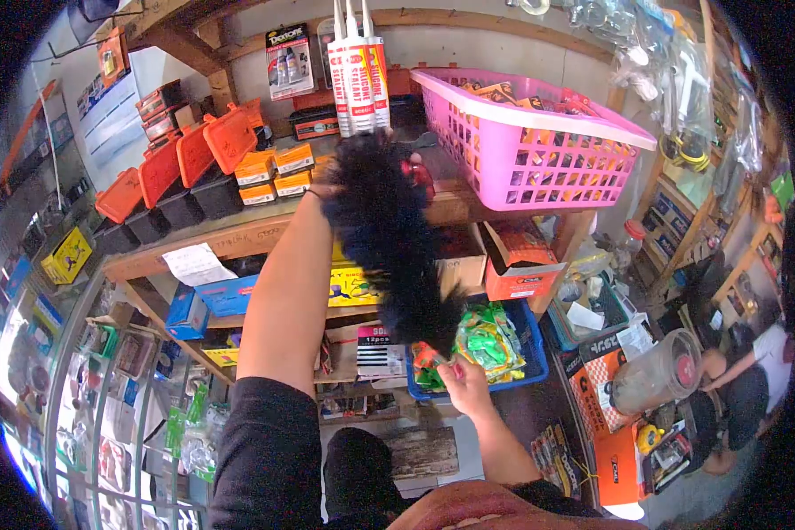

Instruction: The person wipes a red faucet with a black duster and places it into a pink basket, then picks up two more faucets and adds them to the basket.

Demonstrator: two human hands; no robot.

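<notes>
Log a dark, fluffy feather duster (384, 221) at centre, slanting from the far left down to the near right, in front of the upper shelf (238, 237). Read the right hand (470, 390) as closed on its near end: fingers drawn in with little opening, grip clenched rather than released. Cannot make out the exact finger wrap, too small and partly blurred. Judge the end hold as a way of leaving the full fluffy length free and keeping knuckles off the goods. Find the left hand (323, 188) reaching far, beside the small orange-and-white boxes (276, 175) and just below the upright sealant tubes (359, 84). Cannot tell its grip, open or closed, nor any contact, with fingers hidden behind the duster. Note the tubes grouped nozzle-up, probably for compact standing and readable labels. Note also the pink basket (548, 163) to the right, its raised sides likely containing loose packs, and the blue tray (539, 362) below, holding green packets (486, 340) near the right hand.
</notes>
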